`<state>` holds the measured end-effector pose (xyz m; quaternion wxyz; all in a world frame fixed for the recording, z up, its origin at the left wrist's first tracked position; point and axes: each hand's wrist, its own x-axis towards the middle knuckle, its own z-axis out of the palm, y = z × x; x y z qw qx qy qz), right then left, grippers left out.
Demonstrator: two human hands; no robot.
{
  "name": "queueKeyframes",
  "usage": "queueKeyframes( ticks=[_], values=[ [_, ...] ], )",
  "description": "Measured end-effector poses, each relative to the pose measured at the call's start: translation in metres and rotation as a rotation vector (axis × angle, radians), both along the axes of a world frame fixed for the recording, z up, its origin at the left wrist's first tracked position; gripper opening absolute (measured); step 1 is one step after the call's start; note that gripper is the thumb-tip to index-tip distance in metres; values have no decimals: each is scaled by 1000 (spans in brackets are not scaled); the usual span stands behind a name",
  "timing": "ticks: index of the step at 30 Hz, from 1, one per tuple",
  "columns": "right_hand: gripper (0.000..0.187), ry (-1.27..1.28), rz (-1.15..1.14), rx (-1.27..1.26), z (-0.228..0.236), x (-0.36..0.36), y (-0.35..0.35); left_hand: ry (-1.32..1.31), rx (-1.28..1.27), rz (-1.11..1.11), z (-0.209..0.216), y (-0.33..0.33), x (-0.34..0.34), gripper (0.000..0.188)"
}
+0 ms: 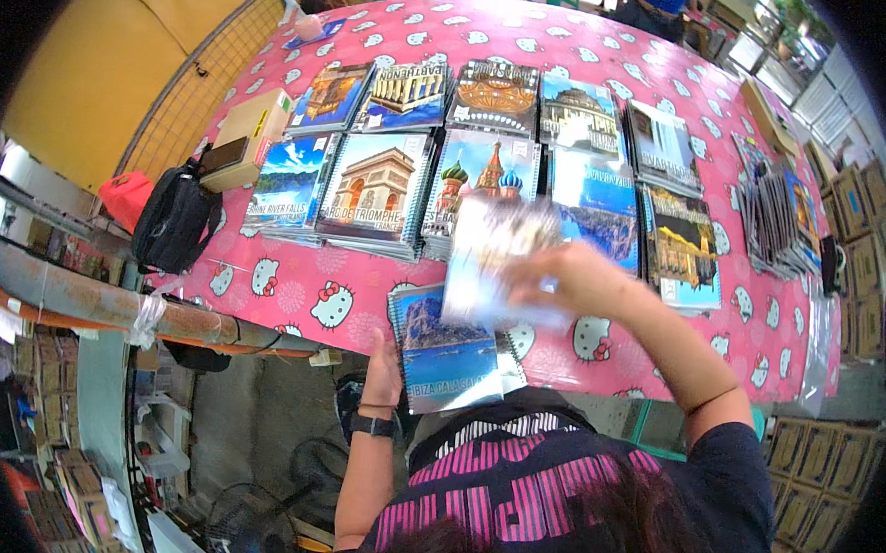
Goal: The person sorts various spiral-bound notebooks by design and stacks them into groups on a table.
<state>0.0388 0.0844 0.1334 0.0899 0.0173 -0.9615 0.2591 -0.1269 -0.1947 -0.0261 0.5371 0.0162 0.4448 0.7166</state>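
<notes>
Sitting on the left, L hand (384,374) is by the coils (400,339) of a coast-cover notebook (444,355) at the pink table's near edge (359,340); fingertips partly hidden, can't tell if they grip. Next, overlapping it, a blurry notebook (478,253), pinched by R hand (568,278). IMO both are light, semi-stiff, prob slippery bc glossy. Wire could bend tho, so grab plain edges, thumb on top.

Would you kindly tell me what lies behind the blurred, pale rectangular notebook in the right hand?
Behind the pale notebook show a spiral-bound notebook with a multicoloured domed cathedral and a blue seaside-cover spiral notebook beside the left hand; the parts it covers cannot be seen.
</notes>
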Motion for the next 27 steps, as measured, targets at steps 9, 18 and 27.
queueKeyframes(
  ticks=[9,18,27],
  values=[
    [41,133,-403,580,-97,-83,-35,592,-170,-136,-14,-11,-54,43],
    [39,-162,-135,-167,-25,-90,-81,515,-75,-179,-4,-14,-69,40],
    [48,-104,-657,605,-89,-204,149,613,-196,-73,-15,-40,-70,53]
  ],
)
